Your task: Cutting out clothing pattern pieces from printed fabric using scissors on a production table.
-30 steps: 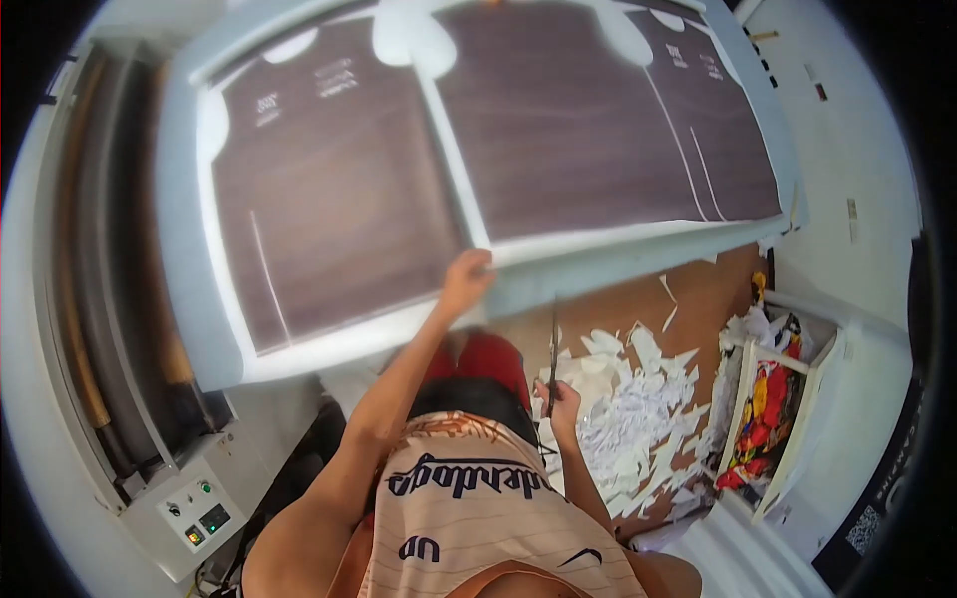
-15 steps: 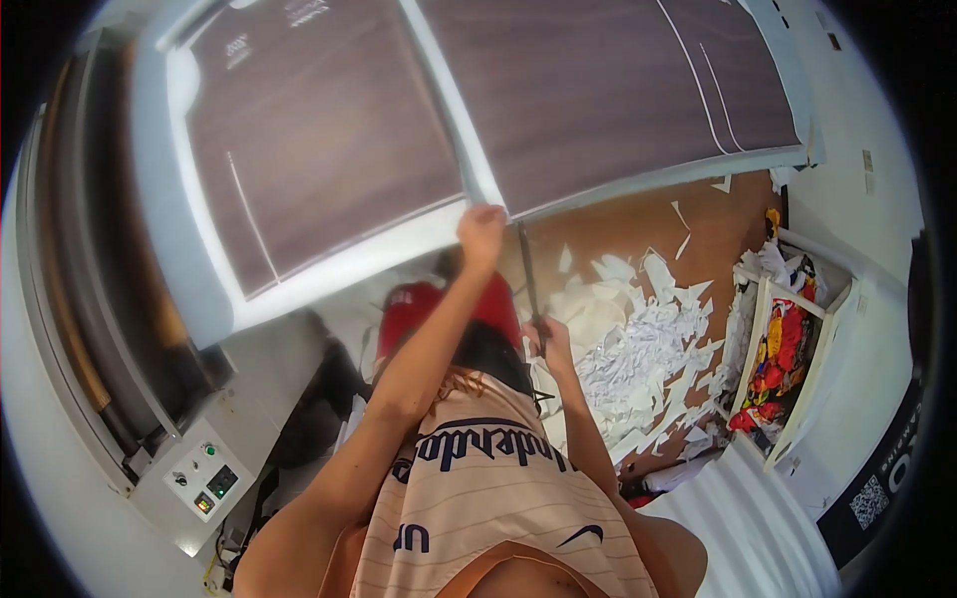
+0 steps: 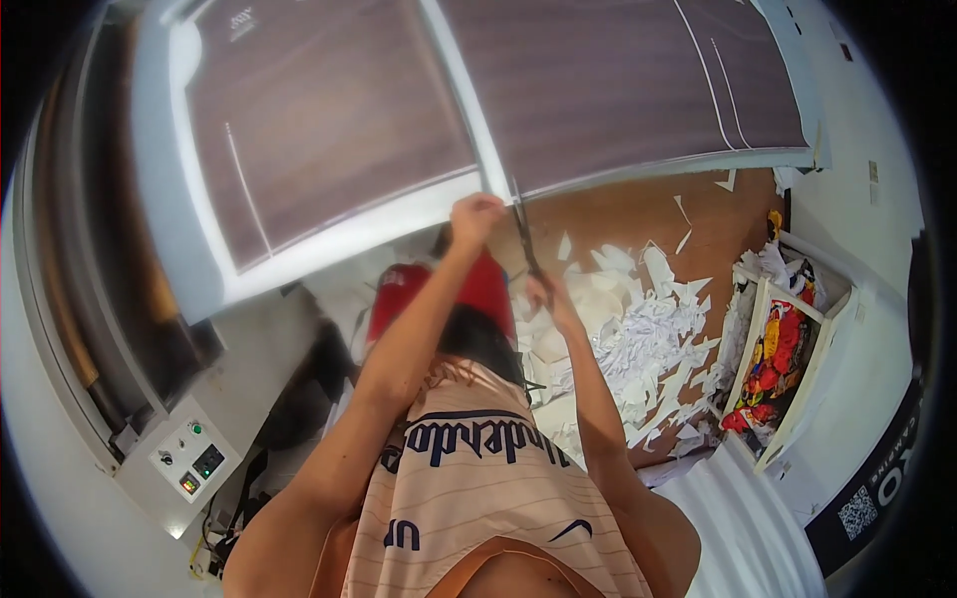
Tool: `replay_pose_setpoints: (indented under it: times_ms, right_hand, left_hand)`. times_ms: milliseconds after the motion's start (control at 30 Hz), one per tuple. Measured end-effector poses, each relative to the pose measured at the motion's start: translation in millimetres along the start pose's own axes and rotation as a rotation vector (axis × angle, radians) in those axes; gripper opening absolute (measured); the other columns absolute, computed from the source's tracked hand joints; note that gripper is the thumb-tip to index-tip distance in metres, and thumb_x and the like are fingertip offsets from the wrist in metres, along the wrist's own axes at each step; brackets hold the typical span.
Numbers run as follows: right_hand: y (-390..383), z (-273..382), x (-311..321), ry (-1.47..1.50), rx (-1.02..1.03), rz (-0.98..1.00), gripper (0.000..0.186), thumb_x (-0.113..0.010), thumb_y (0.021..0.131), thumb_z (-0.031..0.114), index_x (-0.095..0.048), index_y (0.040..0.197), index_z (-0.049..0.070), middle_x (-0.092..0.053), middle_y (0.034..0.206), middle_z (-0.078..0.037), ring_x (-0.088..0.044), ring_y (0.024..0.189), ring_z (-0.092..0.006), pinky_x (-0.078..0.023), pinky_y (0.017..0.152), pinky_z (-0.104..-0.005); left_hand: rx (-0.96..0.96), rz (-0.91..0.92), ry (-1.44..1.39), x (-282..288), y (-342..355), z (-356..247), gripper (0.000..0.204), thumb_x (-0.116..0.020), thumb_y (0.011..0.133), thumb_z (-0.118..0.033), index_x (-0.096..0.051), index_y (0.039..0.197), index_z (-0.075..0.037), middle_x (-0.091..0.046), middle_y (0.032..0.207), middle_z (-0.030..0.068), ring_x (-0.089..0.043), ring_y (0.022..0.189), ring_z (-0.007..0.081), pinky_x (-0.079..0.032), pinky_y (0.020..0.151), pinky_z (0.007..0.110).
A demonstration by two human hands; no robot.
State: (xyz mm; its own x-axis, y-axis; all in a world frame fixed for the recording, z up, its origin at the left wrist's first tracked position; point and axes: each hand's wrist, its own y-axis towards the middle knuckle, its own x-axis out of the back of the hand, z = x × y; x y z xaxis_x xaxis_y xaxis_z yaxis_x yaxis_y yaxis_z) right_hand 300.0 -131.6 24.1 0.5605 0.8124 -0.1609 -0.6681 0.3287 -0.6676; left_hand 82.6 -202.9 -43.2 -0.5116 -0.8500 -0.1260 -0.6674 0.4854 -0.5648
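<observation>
White scraps [image 3: 638,344] litter the brown floor [image 3: 608,207] near a crate [image 3: 797,399] of colourful cloth [image 3: 776,359]. The left hand [image 3: 476,216] pinches the near edge of a brown-and-white sheet [image 3: 329,120] lying over the pale-blue table [image 3: 164,199]; the right hand [image 3: 550,295] grips scissors [image 3: 527,244] at that edge. The sheet's far side is cut off; whether the blades touch it is unclear.

White scraps [image 3: 648,344] litter the brown floor [image 3: 613,214]; a white-framed bin of colourful cloth [image 3: 776,359] stands beside the pale wall [image 3: 882,249], opposite a roller machine [image 3: 95,289].
</observation>
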Motion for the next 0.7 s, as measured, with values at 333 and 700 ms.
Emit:
replay_pose_setpoints:
  times_ms: [333, 700]
  right_hand:
    - [10.8, 8.2, -5.5, 0.020, -0.064, 0.006, 0.033, -0.075, 0.093, 0.036, -0.057, 0.087, 0.009, -0.053, 0.067, 0.003, -0.052, 0.055, -0.0061, -0.044, 0.047, -0.0230]
    - [14.8, 12.0, 0.9, -0.133, -0.120, -0.025, 0.027, -0.066, 0.099, 0.029, -0.058, 0.081, 0.011, -0.049, 0.065, 0.006, -0.045, 0.056, -0.0049, -0.032, 0.050, -0.0242]
  left_hand:
    - [0.063, -0.037, -0.053, 1.8, 0.3, 6.5, 0.014, -0.068, 0.080, 0.007, -0.074, 0.090, 0.000, -0.072, 0.082, 0.0072, -0.066, 0.074, 0.0139, -0.052, 0.067, 0.026]
    - [0.155, 0.034, -0.142, -0.8, -0.1, 5.5, 0.011, -0.069, 0.090, 0.005, -0.067, 0.101, 0.002, -0.071, 0.095, 0.0089, -0.072, 0.091, 0.0181, -0.059, 0.082, 0.026]
